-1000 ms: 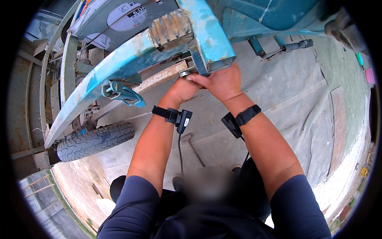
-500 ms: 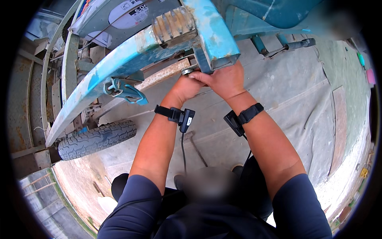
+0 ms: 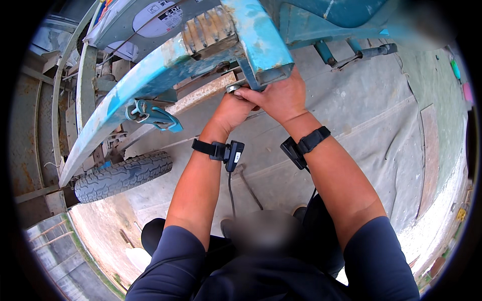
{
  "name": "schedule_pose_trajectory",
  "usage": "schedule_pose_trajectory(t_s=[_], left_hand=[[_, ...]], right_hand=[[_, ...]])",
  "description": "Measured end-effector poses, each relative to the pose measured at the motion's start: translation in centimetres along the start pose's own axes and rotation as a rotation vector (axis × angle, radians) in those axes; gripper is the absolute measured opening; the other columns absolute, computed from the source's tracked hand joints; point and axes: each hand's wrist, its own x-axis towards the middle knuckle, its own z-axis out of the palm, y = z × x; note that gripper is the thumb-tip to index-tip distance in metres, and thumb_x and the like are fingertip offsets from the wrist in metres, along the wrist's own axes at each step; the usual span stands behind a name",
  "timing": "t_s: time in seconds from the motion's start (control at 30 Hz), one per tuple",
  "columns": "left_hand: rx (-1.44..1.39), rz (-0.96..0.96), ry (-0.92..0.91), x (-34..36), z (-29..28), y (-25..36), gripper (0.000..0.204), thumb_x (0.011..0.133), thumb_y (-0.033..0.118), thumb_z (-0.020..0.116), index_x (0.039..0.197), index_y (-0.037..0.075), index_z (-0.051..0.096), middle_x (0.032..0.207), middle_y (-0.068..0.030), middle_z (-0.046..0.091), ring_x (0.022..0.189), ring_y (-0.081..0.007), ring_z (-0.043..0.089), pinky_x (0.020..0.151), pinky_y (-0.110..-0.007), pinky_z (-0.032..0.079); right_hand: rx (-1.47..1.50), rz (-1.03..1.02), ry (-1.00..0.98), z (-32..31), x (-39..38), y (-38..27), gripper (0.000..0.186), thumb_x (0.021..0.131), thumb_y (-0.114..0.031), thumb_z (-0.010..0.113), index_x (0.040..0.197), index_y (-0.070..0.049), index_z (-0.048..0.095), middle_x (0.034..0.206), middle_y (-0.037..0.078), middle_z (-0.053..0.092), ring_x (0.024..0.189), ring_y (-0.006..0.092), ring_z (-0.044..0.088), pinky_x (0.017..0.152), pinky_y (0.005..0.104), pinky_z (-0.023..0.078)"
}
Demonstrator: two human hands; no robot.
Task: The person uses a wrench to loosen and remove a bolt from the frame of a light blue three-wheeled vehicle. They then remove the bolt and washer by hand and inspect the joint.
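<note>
Head view: round, shiny, silvery metal piece point(image 3: 232, 88) by right hand point(image 3: 285, 101).

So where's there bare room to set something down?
The widest bare patch is the grey sheet between your right forearm and the brown board; a smaller one lies between the tyre and your left forearm. It's crowded at the blue frame, where your left hand and right hand meet.

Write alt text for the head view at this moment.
A person's left hand and right hand meet beneath a worn blue metal frame, next to a small round metal part; most fingers are hidden. A treaded tire sits to the left, and a thin-handled tool lies on the grey ground covering below.
</note>
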Motion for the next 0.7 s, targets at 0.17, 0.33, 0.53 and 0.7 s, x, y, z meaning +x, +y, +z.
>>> schedule_pose_trajectory(t_s=[0.17,0.33,0.53,0.7], left_hand=[[0.228,0.080,0.205,-4.9,-1.2,-1.1,0.020,0.100,0.007,0.069,0.117,-0.003,0.070,0.107,-0.0068,0.074,0.097,-0.0153,0.070,0.084,-0.031,0.057],[0.780,0.384,0.651,-10.0,-4.9,2.7,0.016,0.100,0.008,0.071,0.114,0.002,0.071,0.105,-0.0094,0.075,0.097,-0.0207,0.071,0.085,-0.033,0.056],[1.287,0.787,0.672,-8.2,-10.4,4.4,0.031,0.090,-0.003,0.070,0.120,0.006,0.070,0.108,-0.0145,0.074,0.107,-0.0361,0.069,0.096,-0.044,0.053],[1.287,0.684,0.524,-7.7,-12.7,4.2,0.029,0.090,-0.003,0.070,0.117,0.007,0.071,0.108,-0.0149,0.074,0.103,-0.0353,0.071,0.093,-0.044,0.054]], right_hand=[[0.012,-0.030,0.063,0.2,-0.2,0.7,0.077,0.062,-0.047,0.095,0.125,-0.010,0.070,0.130,0.007,0.070,0.134,0.0362,0.057,0.112,0.0440,0.049],[0.035,-0.033,0.091,-0.2,-0.2,0.6,0.076,0.062,-0.044,0.096,0.125,-0.010,0.070,0.129,0.006,0.070,0.133,0.0358,0.058,0.112,0.0438,0.049],[0.027,-0.045,0.092,0.1,0.0,0.3,0.076,0.063,-0.044,0.096,0.126,-0.011,0.069,0.129,0.006,0.070,0.133,0.0357,0.058,0.113,0.0432,0.048],[0.031,-0.026,0.083,0.0,0.0,0.5,0.076,0.063,-0.044,0.096,0.126,-0.011,0.069,0.130,0.006,0.070,0.133,0.0358,0.058,0.112,0.0433,0.049]])
